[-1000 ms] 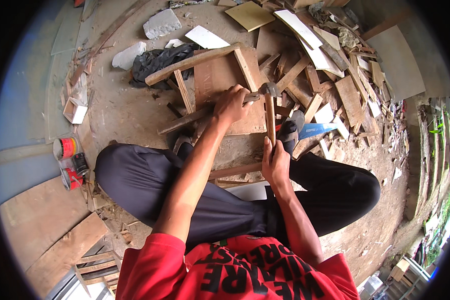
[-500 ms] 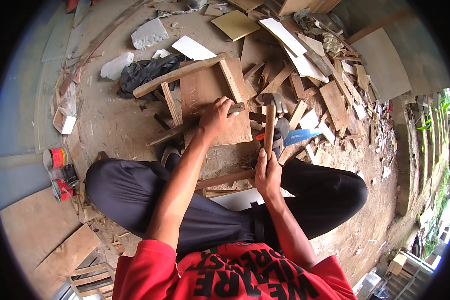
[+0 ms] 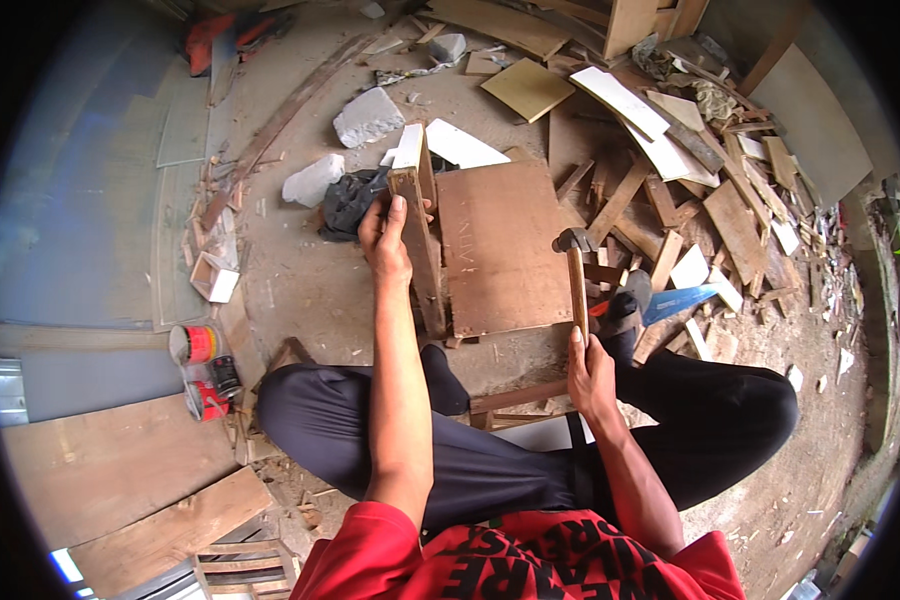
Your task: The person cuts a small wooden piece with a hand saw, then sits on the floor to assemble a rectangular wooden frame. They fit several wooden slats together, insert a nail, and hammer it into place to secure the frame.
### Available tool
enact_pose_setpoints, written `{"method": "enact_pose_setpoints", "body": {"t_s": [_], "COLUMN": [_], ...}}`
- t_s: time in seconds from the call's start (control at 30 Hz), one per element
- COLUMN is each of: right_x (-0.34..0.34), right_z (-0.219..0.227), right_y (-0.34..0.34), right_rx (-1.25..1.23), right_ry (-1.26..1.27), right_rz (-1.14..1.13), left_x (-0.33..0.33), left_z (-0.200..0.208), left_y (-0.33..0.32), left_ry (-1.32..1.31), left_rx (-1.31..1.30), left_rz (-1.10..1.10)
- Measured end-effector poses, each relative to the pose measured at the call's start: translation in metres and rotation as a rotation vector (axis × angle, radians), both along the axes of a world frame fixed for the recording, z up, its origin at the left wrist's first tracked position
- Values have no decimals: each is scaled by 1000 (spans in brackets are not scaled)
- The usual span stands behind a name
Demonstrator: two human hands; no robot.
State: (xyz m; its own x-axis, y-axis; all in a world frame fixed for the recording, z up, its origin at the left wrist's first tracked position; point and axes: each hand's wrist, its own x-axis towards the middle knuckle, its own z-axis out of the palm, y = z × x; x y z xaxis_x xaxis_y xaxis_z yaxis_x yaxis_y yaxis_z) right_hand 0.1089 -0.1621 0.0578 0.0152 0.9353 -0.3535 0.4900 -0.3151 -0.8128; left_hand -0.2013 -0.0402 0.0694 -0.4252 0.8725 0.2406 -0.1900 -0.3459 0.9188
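Observation:
My left hand [image 3: 384, 243] is closed around the side of a wooden frame [image 3: 425, 255], which stands tipped up on edge. A brown wooden board [image 3: 507, 250] lies flat on the ground just right of the frame. In my right hand [image 3: 593, 377] is a hammer [image 3: 578, 290], gripped by its wooden handle. Its dark head points away from me, beside the board's right edge. The hammer is apart from the frame.
A blue-bladed handsaw [image 3: 678, 302] lies by my right foot. Scrap wood [image 3: 730, 225] is heaped at the far right. Concrete chunks [image 3: 368, 117] and a black plastic bag [image 3: 353, 203] sit beyond the frame. Tins [image 3: 202, 345] stand at the left.
My left hand has turned the frame from lying across the board to standing on edge at its left. The hammer stays in my right hand, its head now clearer. The view has shifted.

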Motion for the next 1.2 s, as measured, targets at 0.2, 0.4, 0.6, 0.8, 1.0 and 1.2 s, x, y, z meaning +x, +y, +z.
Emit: {"method": "enact_pose_setpoints", "body": {"t_s": [0.2,0.4,0.6,0.8,1.0,1.2], "right_x": [-6,-7,-8,-11,-16,-18], "right_z": [-1,6,5,9,9,8], "right_y": [-8,-4,-2,0,2,-1], "right_rx": [12,-4,-21,20,8,30], "right_ry": [33,25,18,34,31,62], "right_rz": [122,142,120,88,96,103], "left_x": [2,10,0,-16,-14,-18], "left_z": [-15,-14,-4,55,75,72], "left_y": [-5,-7,-14,-30,-41,-45], "left_ry": [28,-11,32,235,225,203], "left_rx": [-17,-54,-39,-8,0,10], "left_rz": [27,33,86,28,72,81]}}
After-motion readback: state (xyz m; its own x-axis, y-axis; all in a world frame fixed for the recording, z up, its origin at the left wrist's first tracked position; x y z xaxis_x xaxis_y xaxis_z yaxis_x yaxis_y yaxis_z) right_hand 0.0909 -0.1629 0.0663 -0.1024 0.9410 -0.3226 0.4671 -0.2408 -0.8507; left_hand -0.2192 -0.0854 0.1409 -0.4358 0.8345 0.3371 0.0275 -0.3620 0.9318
